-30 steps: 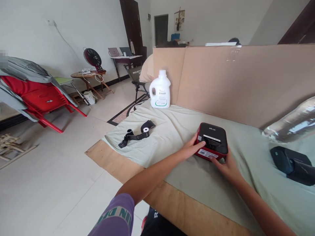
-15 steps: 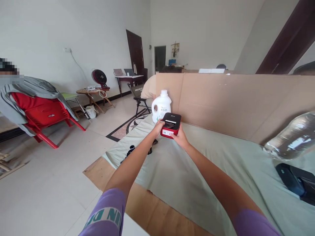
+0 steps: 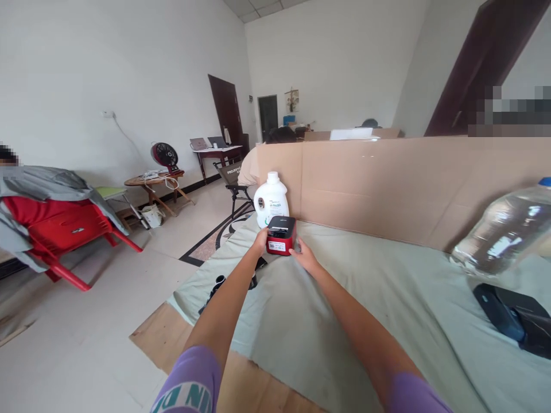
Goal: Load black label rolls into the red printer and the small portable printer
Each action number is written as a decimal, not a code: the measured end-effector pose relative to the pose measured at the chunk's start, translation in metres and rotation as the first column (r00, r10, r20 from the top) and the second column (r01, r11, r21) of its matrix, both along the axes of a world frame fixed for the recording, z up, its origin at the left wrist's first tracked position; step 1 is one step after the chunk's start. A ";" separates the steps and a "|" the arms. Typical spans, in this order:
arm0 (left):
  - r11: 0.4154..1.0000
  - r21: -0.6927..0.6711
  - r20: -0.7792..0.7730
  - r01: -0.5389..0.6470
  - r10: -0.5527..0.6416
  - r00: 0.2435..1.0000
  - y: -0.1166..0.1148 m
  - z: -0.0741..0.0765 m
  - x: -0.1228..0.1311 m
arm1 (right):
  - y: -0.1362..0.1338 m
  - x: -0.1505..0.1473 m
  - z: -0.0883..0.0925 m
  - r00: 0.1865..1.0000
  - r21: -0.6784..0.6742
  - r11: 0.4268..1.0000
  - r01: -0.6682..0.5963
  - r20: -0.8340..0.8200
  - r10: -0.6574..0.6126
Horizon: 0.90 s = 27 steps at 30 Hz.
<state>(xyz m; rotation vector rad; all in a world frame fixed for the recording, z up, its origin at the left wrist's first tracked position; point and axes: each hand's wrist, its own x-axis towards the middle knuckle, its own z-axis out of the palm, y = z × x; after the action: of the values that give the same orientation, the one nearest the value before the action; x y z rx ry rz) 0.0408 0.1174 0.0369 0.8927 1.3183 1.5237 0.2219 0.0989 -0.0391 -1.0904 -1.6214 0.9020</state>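
A small red and black label printer (image 3: 281, 235) sits on the pale green cloth (image 3: 344, 298), just in front of a white detergent jug (image 3: 271, 200). My left hand (image 3: 260, 239) grips the printer's left side. My right hand (image 3: 303, 256) rests against its right side, fingers curled onto it. Both arms are stretched far forward. A black ribbon with paper rolls (image 3: 219, 284) lies on the cloth under my left forearm, partly hidden.
A tall cardboard wall (image 3: 387, 183) backs the cloth. A clear water bottle (image 3: 501, 232) and a black device (image 3: 512, 312) lie at the right. On the floor to the left stand a red chair (image 3: 60, 238), a round table with a fan (image 3: 161, 172) and a folding chair (image 3: 232, 180).
Both hands have carried the printer from near me far forward and left across the cloth, up to the detergent jug. My arms are now fully extended.
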 end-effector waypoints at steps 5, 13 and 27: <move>0.911 0.392 -0.154 -0.127 0.201 0.968 -0.062 0.002 0.021 | -0.077 0.152 -0.018 0.965 -0.022 0.967 0.253 0.079 -0.250; 0.579 -0.190 -0.968 0.793 -0.244 -0.054 -0.210 -0.081 0.084 | -0.200 0.422 0.039 0.141 0.215 0.389 0.896 0.692 -0.708; 0.650 -0.230 -0.968 0.725 -0.074 -0.241 -0.236 -0.095 0.085 | -0.210 0.350 0.070 0.305 -0.014 0.512 0.859 0.818 -0.488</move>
<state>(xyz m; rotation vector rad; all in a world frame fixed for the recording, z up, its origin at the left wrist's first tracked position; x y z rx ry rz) 0.1260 -0.1184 -0.0583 2.9037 1.1074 0.1946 0.5717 -0.1111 0.0312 -2.5442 -1.2040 0.1594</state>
